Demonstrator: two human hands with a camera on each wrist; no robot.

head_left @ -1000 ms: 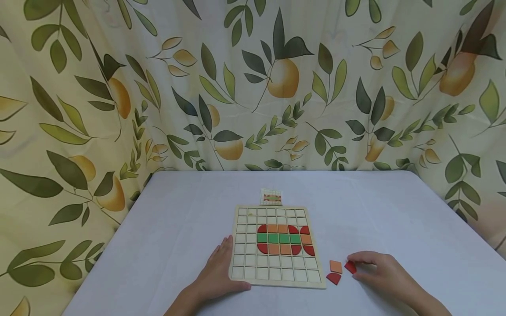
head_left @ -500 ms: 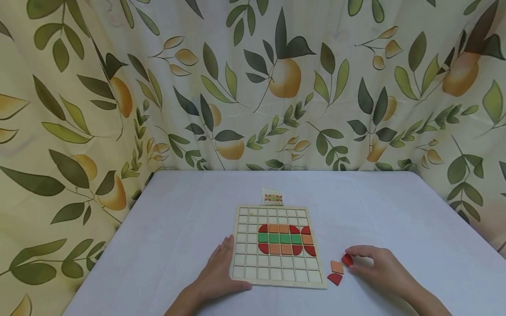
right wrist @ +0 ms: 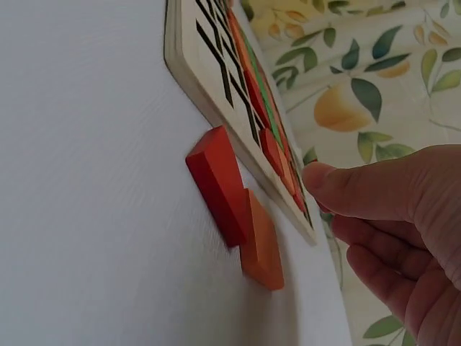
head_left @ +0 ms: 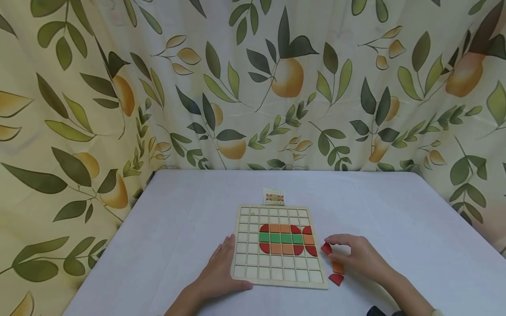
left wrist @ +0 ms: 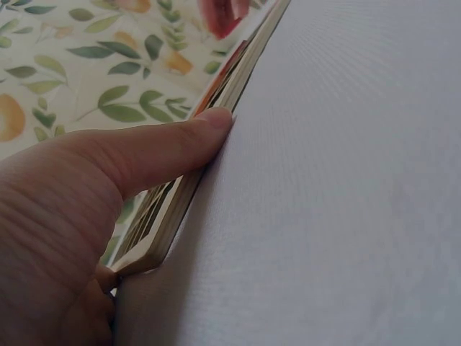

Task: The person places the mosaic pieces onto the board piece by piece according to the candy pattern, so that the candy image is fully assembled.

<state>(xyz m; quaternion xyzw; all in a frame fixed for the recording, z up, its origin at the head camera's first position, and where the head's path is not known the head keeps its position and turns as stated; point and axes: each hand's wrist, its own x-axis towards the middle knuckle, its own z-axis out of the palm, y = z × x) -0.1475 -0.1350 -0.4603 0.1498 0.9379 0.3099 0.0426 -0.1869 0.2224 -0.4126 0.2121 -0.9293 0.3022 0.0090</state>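
A square wooden grid board (head_left: 276,275) lies on the table, holding red, orange and green tiles in its middle and right cells. My left hand (head_left: 218,274) spans its near left corner, fingers along the left side. The left thumb (left wrist: 169,153) lies straight against the front edge. Between right thumb and index finger I pinch a red quarter-round tile (head_left: 326,248); my right hand (head_left: 357,254) is just off the board's right side. Below that hand lie an orange square tile (right wrist: 261,241), partly hidden in the head view, and another red quarter-round tile (right wrist: 217,186).
A small pattern card (head_left: 273,197) stands behind the board's far edge. White cloth (head_left: 189,206) covers the table, and a fruit-and-leaf curtain (head_left: 253,87) hangs behind and at both sides. Something black (head_left: 375,311) shows at the bottom edge near the right forearm.
Holding the red tile, my right hand has moved left and slightly away from me, from beside the loose tiles toward the board. The left hand stays at the corner.
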